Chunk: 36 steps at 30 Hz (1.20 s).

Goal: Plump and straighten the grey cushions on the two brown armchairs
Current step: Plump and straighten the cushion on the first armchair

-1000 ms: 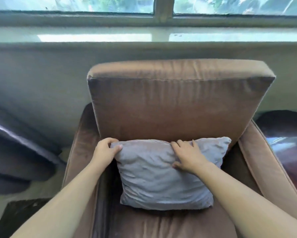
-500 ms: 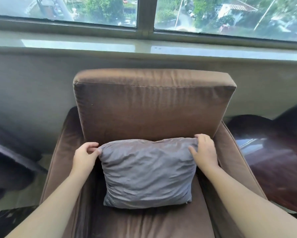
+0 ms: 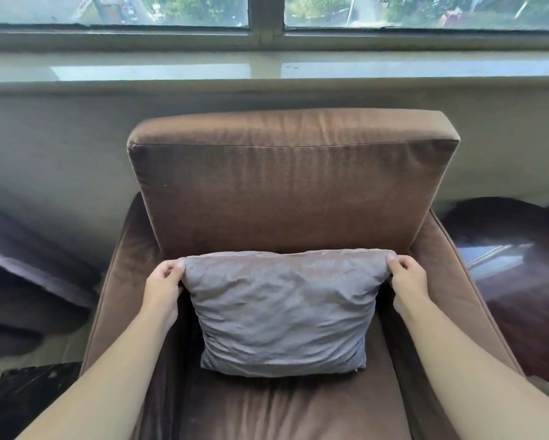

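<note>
One grey cushion (image 3: 282, 312) stands on the seat of a brown armchair (image 3: 292, 185), leaning against the backrest, about in the middle between the two armrests. Its cover is full of wrinkles and its upper edge is stretched wide. The left hand (image 3: 163, 285) pinches the upper left corner of the cushion, and the right hand (image 3: 406, 277) pinches the upper right corner; both are closed on the cloth, with the thumbs in front.

I judge that the work on this cushion is near its end: it is already upright and centred, and the hands seem to pull the corners out to make it square. The wrinkles are not gone, so maybe a little smoothing is left.

Only this one armchair is fully visible. A dark shape at the left edge (image 3: 28, 274) and a shiny dark surface at the right (image 3: 514, 274) are cut off, and I cannot tell what they are. A second armchair and its cushion are not to be seen, so that part looks open. Behind the chair are a wall and a window sill (image 3: 266, 68).
</note>
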Motion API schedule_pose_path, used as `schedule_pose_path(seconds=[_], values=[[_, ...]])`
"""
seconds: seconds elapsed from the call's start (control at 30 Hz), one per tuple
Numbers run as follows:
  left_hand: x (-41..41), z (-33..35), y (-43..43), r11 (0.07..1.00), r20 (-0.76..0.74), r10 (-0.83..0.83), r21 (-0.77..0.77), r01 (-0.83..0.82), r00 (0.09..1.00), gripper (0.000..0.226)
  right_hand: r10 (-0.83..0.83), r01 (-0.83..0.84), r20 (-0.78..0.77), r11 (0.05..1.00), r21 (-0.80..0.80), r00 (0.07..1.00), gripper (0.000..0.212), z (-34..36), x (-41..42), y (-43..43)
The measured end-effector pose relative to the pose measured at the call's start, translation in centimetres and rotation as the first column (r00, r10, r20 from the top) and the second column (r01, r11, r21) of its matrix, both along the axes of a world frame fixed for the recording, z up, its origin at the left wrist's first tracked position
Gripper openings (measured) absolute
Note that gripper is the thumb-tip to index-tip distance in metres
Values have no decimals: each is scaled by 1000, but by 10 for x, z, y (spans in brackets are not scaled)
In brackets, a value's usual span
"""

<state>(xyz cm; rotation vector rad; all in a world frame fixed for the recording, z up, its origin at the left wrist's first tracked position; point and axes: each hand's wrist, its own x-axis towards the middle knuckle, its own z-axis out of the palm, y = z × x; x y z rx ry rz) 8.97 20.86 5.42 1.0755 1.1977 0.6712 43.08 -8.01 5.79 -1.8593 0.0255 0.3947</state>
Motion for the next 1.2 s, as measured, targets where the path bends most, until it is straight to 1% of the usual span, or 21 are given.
schedule_pose_path(seconds=[0.03, 0.13, 0.23, 0.3, 0.4, 0.53, 0.63, 0.73, 0.83, 0.97, 1.03, 1.2], values=[[-1, -1, -3, 999, -2, 18, 32, -18, 1000, 13, -16, 16, 20, 1000, 15, 1000, 24, 3, -3, -3], [-3, 3, -15, 989, -1, 49, 142, -48, 999, 19, 10, -10, 80, 1000, 2, 997, 26, 14, -11, -13], [-12, 13, -24, 974, 16, 29, 223, -32, 999, 20, -3, 2, 98, 1000, 9, 995, 23, 27, -15, -23], [-19, 18, -27, 962, 24, 15, 273, -21, 1000, 19, 26, -25, 139, 1000, -12, 990, 23, 35, -16, -28], [-31, 21, -27, 962, 29, 31, 270, -38, 999, 23, 62, -53, 159, 997, -57, 985, 26, 45, -16, -32], [-42, 22, -26, 966, 50, 58, 250, -68, 997, 25, 35, -32, 142, 999, -26, 989, 26, 57, -19, -30], [-43, 32, -28, 960, 79, 42, 274, -63, 996, 25, 45, -40, 211, 999, -31, 976, 28, 64, -26, -30], [-44, 42, -30, 954, 86, 13, 297, -38, 996, 21, 88, -77, 241, 995, -55, 966, 26, 71, -29, -33], [-43, 58, -26, 941, 132, 2, 337, -46, 991, 23, 45, -39, 263, 999, -26, 964, 24, 76, -26, -38], [-45, 56, -25, 946, 122, 33, 316, -70, 992, 27, 86, -70, 272, 995, -71, 958, 25, 82, -25, -35], [-43, 53, -27, 945, 80, 67, 316, -89, 995, 28, 82, -57, 278, 994, -96, 957, 27, 83, -25, -31], [-47, 49, -34, 946, 7, 24, 324, -25, 1000, 27, 62, -21, 281, 989, -149, 958, 28, 73, -26, -40]])
